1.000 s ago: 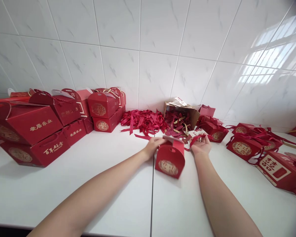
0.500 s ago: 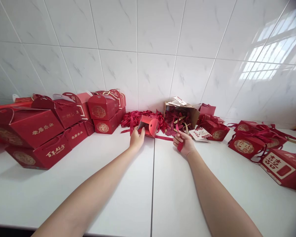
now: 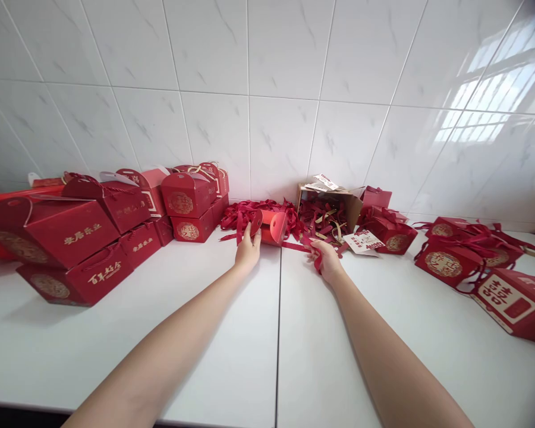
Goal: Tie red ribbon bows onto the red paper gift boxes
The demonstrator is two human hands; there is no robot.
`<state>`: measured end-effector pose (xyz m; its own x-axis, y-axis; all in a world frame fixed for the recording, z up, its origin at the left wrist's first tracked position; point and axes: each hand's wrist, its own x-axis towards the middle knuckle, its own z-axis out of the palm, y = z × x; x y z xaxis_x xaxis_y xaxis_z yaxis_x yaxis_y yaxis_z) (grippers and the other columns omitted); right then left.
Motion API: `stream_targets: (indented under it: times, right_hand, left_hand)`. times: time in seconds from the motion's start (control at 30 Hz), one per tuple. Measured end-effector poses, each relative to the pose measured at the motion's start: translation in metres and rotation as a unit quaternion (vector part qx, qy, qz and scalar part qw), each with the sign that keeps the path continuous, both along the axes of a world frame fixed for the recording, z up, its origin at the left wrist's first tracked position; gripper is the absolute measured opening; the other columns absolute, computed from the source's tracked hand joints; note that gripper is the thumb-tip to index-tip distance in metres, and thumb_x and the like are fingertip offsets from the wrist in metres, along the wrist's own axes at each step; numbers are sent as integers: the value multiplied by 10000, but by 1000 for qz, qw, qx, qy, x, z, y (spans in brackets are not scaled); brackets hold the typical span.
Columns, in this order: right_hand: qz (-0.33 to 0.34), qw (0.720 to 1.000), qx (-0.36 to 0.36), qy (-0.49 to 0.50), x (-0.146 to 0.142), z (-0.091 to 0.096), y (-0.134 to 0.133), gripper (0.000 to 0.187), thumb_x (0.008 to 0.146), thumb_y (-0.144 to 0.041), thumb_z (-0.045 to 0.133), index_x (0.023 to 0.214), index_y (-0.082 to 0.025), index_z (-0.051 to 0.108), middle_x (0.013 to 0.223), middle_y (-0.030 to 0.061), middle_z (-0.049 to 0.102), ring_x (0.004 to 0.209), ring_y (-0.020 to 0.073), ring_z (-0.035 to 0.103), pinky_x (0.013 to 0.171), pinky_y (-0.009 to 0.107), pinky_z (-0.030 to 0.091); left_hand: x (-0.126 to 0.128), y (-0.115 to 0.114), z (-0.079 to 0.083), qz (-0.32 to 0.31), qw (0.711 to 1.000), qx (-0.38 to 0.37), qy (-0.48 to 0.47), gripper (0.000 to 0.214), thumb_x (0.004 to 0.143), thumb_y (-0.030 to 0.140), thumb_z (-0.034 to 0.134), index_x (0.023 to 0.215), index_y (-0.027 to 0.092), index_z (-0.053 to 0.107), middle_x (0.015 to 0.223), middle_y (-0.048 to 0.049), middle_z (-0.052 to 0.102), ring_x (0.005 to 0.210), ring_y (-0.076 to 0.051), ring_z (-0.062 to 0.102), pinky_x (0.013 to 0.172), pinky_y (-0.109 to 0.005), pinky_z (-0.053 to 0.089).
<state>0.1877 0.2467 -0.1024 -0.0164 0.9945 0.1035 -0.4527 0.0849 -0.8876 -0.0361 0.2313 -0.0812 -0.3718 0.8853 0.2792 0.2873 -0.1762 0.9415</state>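
Observation:
My left hand [image 3: 248,249] is closed on the left side of a small red gift box [image 3: 273,229], whose two rounded end flaps with holes stand up. A red ribbon [image 3: 295,246] runs from beneath the box toward the right. My right hand [image 3: 326,261] is closed around that ribbon, with part of it hanging below the fingers. Behind the box lies a heap of loose red ribbons [image 3: 236,214]. An open cardboard box [image 3: 351,211] full of dark red ribbon pieces stands behind my right hand.
Red gift boxes [image 3: 89,235] are stacked in two layers on the left. Several ribbon-tied boxes [image 3: 446,261] stand on the right. A printed white card [image 3: 364,242] lies near the cardboard box. White tiles [image 3: 280,131] rise behind the white table [image 3: 214,356].
The gift box in my left hand has turned, and its flaps now stand closer over the opening. My right hand has shifted slightly left and down with the ribbon.

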Motion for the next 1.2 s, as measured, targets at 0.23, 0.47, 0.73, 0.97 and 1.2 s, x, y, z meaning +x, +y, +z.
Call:
stream_targets:
  times: [0.23,0.47,0.73,0.97,1.2]
  right_hand:
    - [16,1000,-8,8,-3,1,-4,163,574,-292,706,675,-211,606,584,-9,587,881,217,655,579,240,524]
    - [33,999,-7,0,-1,2,-4,175,579,-319,715,634,-215,585,603,-10,588,844,218,655,563,246,501]
    - [44,998,3,-33,0,6,-9,208,600,-345,721,596,-195,578,586,-16,577,706,182,637,540,245,447]
    - [37,994,39,-98,-2,5,-10,218,668,-384,668,661,-174,608,690,20,641,664,164,603,538,256,432]
    - [-3,974,86,-209,6,2,-17,357,861,-401,580,619,-152,499,585,-52,491,522,83,464,531,225,398]
  left_hand:
    - [8,8,0,-34,984,-28,-173,405,941,454,422,1128,120,554,927,-71,660,741,-142,655,682,-324,570]
    - [18,3,2,-68,973,5,-219,419,961,459,331,1062,113,545,985,-126,660,807,-168,701,793,-309,577]
    - [25,-2,-7,-130,991,22,-37,292,897,357,549,1069,130,614,1021,-73,667,943,-194,641,884,-433,509]
    - [26,-1,-13,-95,985,90,115,600,776,124,591,1338,152,381,1302,-177,496,1195,-281,513,1008,-468,425]
    - [24,-14,-10,-91,948,171,251,749,657,-14,517,1338,190,281,1467,-176,201,1388,-294,255,1056,-458,384]
